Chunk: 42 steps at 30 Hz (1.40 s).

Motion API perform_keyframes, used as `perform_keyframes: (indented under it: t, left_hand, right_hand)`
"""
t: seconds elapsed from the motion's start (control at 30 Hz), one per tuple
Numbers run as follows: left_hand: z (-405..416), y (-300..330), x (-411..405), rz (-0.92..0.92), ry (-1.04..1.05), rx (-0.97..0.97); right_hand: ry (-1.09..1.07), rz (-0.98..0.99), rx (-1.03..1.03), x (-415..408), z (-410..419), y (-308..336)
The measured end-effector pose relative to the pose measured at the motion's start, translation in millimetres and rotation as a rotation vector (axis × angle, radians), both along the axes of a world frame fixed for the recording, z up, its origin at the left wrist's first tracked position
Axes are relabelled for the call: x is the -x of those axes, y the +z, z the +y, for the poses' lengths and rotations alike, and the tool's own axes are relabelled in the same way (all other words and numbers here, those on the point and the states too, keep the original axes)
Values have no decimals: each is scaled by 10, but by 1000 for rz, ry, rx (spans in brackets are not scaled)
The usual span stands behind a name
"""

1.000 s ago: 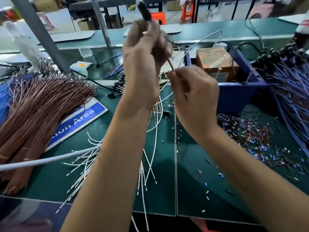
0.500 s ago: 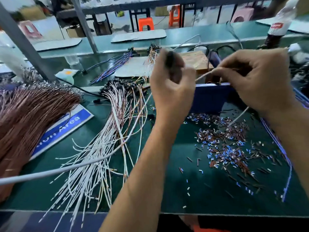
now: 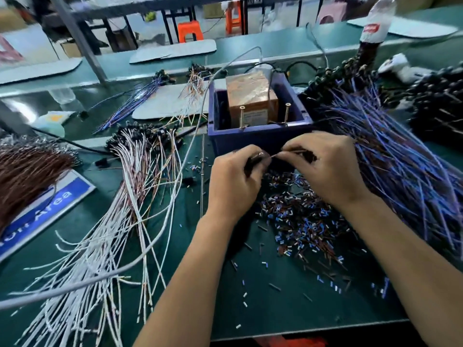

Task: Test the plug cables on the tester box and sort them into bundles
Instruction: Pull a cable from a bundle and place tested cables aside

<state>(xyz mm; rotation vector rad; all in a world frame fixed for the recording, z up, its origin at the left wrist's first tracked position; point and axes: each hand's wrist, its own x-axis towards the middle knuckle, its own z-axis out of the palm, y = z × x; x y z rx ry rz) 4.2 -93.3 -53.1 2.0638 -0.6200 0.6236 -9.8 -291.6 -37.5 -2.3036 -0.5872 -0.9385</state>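
Both hands are meeting just in front of the blue bin point(image 3: 260, 139), low over the green surface point(image 3: 275, 296). The left hand point(image 3: 234, 186) is curling its fingers point(image 3: 258, 161) round the dark plug end of one cable, and the right hand point(image 3: 328, 166) is pinching that cable's thin wire point(image 3: 275, 154) just beside the plug, so the short stretch between them is lying taut. Holding it at both ends like this is probably giving control of the bare tip, ready to touch it to a contact.

The tester box point(image 3: 251, 98), brown and wrapped in tape, is sitting inside the blue bin with two upright screws point(image 3: 241, 116) standing at its near face; these look like the test contacts, and the bin is keeping the box from sliding when a plug is pressed on.

The piles are being kept well apart, seemingly so sorted and unsorted cables do not mix. The blue cables point(image 3: 390, 159) are fanning out on the right, within reach of the right hand. The white and pink cables point(image 3: 130, 186) are lying to the left, their plugs gathered at the far end. A brown wire bundle point(image 3: 27, 171) is resting further left, partly over a blue sign point(image 3: 50, 204).

Cut sleeve bits point(image 3: 300, 221) are littering the surface under the hands. I judge the cable in hand is not yet on the tester.
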Motion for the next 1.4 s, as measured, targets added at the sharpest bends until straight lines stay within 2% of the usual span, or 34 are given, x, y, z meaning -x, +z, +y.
perform_keyframes:
  t: [0.23, 0.43, 0.5, 0.7, 1.07, 1.4]
  left_hand:
    - [57, -18, 23, 222, -70, 180]
    - [46, 42, 83, 659, -310, 530]
    - [67, 48, 82, 728, -345, 571]
    - [50, 57, 109, 615, -304, 440]
    - [81, 92, 110, 745, -399, 494]
    - [119, 65, 63, 749, -414, 556]
  right_hand:
    - [65, 178, -92, 15, -54, 11]
    - [218, 421, -285, 91, -56, 61]
    - [248, 455, -321, 94, -54, 76]
    - [264, 526, -355, 98, -60, 61]
    - [359, 735, -276, 99, -101, 93]
    - [462, 851, -387, 117, -106, 103]
